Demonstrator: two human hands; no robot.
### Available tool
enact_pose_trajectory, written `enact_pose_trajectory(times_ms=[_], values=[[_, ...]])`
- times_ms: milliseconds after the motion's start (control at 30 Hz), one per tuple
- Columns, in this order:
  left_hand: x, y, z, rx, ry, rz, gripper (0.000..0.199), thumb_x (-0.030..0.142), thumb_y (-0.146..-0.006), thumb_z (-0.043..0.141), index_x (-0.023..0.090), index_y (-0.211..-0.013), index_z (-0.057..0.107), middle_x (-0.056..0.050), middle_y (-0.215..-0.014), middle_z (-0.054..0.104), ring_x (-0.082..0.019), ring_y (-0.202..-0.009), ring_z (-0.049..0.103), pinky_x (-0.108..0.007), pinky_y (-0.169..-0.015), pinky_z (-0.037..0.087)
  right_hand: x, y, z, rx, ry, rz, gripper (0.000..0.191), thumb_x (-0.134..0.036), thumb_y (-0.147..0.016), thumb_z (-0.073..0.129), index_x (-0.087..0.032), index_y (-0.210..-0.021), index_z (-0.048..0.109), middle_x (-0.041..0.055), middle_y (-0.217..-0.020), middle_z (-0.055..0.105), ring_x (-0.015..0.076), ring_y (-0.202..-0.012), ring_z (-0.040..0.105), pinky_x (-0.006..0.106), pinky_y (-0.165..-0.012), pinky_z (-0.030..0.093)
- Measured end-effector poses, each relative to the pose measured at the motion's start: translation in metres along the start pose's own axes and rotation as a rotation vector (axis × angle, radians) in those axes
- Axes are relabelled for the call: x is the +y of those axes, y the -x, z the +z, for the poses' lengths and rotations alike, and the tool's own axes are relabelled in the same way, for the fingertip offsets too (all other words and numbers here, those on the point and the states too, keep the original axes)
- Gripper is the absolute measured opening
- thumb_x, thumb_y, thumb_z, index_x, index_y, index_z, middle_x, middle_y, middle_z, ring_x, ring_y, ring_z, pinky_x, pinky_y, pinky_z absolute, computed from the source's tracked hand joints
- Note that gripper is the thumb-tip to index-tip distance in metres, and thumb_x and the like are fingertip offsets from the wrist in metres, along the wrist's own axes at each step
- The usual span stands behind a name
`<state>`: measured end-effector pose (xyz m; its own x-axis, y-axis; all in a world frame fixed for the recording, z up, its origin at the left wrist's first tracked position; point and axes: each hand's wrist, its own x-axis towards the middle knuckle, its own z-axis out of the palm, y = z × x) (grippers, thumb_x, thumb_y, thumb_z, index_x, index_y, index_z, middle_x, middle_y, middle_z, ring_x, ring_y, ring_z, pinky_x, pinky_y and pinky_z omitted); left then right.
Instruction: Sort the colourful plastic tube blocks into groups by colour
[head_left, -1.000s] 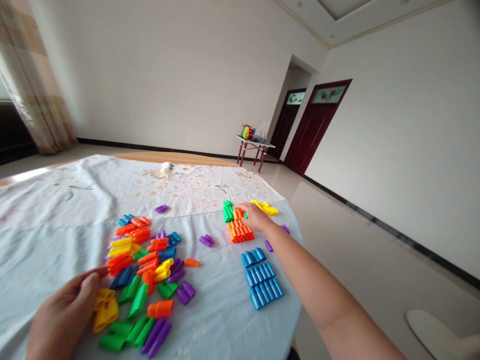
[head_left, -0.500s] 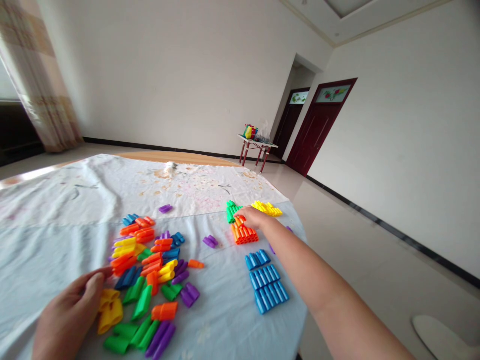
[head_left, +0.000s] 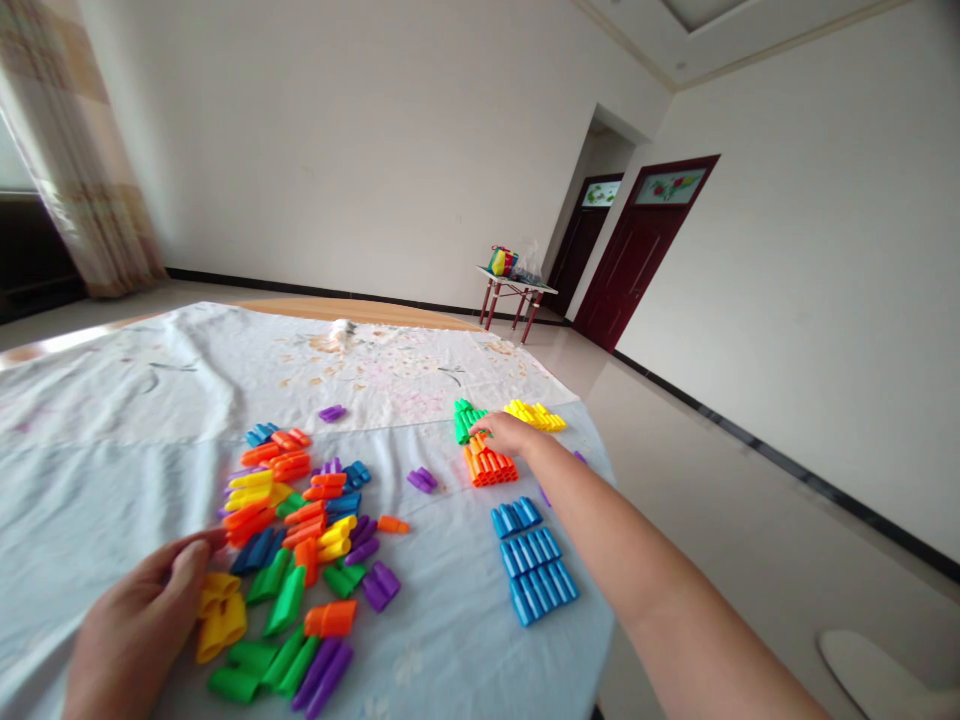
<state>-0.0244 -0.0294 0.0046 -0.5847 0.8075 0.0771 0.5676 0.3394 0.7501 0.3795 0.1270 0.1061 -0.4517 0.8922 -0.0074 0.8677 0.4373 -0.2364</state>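
My left hand (head_left: pixel 142 620) lies at the near left of the pile, fingers stretched out. Its fingertips touch an orange bullet-shaped plastic block (head_left: pixel 249 524), beside yellow blocks (head_left: pixel 222 618). At the right, my right hand (head_left: pixel 504 432) is closed over an orange block (head_left: pixel 478 441) at the top of the orange group (head_left: pixel 491 467); its fingertips are partly hidden. Stacked green blocks (head_left: pixel 463 422) stand just left of that hand, and yellow blocks (head_left: pixel 535 416) lie behind it. Rows of blue blocks (head_left: pixel 534 562) lie nearer me.
Mixed blocks lie on the left of the cloth-covered table (head_left: pixel 435 620). Purple blocks (head_left: pixel 422 481) lie between the pile and the groups; another purple block (head_left: pixel 331 413) is farther back. A small side table (head_left: pixel 517 283) with bags stands near the doors. A white round seat (head_left: pixel 870 670) is at lower right.
The view has shifted very slightly. Both hands and the blocks stay in nearly the same places.
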Motion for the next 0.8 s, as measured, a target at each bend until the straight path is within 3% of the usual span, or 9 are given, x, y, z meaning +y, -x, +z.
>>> enact_pose_trajectory(times_ms=[100, 233, 433, 500, 600, 800], values=[[0.007, 0.003, -0.004, -0.061, 0.036, -0.108, 0.048, 0.056, -0.075, 0.039, 0.024, -0.102, 0.063, 0.000, -0.075, 0.068, -0.020, -0.065, 0.062, -0.025, -0.051, 0.046, -0.002, 0.001, 0.000, 0.007, -0.002, 0.008, 0.043, -0.002, -0.067, 0.052, -0.027, -0.096, 0.070, -0.0008, -0.103, 0.069, 0.0189, -0.096, 0.062, 0.027, -0.083, 0.045], [0.014, 0.007, -0.007, -0.051, 0.028, -0.111, 0.048, 0.055, -0.075, 0.040, 0.024, -0.103, 0.063, -0.001, -0.076, 0.067, -0.020, -0.067, 0.061, -0.026, -0.054, 0.045, -0.009, 0.004, -0.009, 0.050, -0.011, -0.005, 0.037, -0.004, -0.068, 0.053, -0.023, -0.095, 0.070, 0.0023, -0.102, 0.068, 0.0194, -0.096, 0.062, 0.027, -0.085, 0.045], [0.035, 0.017, -0.016, -0.075, 0.017, -0.121, 0.047, 0.051, -0.074, 0.037, 0.023, -0.099, 0.064, -0.002, -0.072, 0.066, -0.022, -0.067, 0.061, -0.028, -0.055, 0.044, -0.050, 0.020, -0.021, 0.309, -0.139, -0.066, 0.031, -0.011, -0.082, 0.045, -0.019, -0.105, 0.064, 0.0041, -0.108, 0.065, 0.0142, -0.103, 0.057, 0.026, -0.092, 0.041], [0.040, 0.020, -0.019, -0.099, 0.040, -0.134, 0.046, 0.050, -0.074, 0.038, 0.022, -0.100, 0.064, -0.003, -0.073, 0.066, -0.022, -0.068, 0.061, -0.028, -0.056, 0.044, -0.071, 0.027, -0.011, 0.378, -0.257, -0.115, 0.028, -0.013, -0.082, 0.046, -0.019, -0.103, 0.064, 0.0031, -0.103, 0.067, 0.0133, -0.098, 0.059, 0.025, -0.088, 0.043], [0.039, 0.021, -0.020, -0.116, 0.087, -0.142, 0.045, 0.048, -0.073, 0.040, 0.021, -0.101, 0.063, -0.004, -0.077, 0.067, -0.021, -0.070, 0.061, -0.027, -0.057, 0.044, -0.097, 0.033, 0.017, 0.333, -0.324, -0.148, 0.026, -0.014, -0.082, 0.047, -0.019, -0.101, 0.064, 0.0032, -0.101, 0.067, 0.0135, -0.095, 0.060, 0.024, -0.086, 0.044], [0.040, 0.022, -0.021, -0.073, 0.056, -0.078, 0.042, 0.044, -0.074, 0.041, 0.020, -0.100, 0.065, -0.003, -0.073, 0.066, -0.020, -0.071, 0.060, -0.025, -0.058, 0.042, -0.113, 0.029, 0.064, 0.246, -0.149, 0.013, 0.032, -0.019, -0.077, 0.055, -0.018, -0.108, 0.061, 0.0095, -0.108, 0.063, 0.0219, -0.105, 0.054, 0.033, -0.092, 0.040]])
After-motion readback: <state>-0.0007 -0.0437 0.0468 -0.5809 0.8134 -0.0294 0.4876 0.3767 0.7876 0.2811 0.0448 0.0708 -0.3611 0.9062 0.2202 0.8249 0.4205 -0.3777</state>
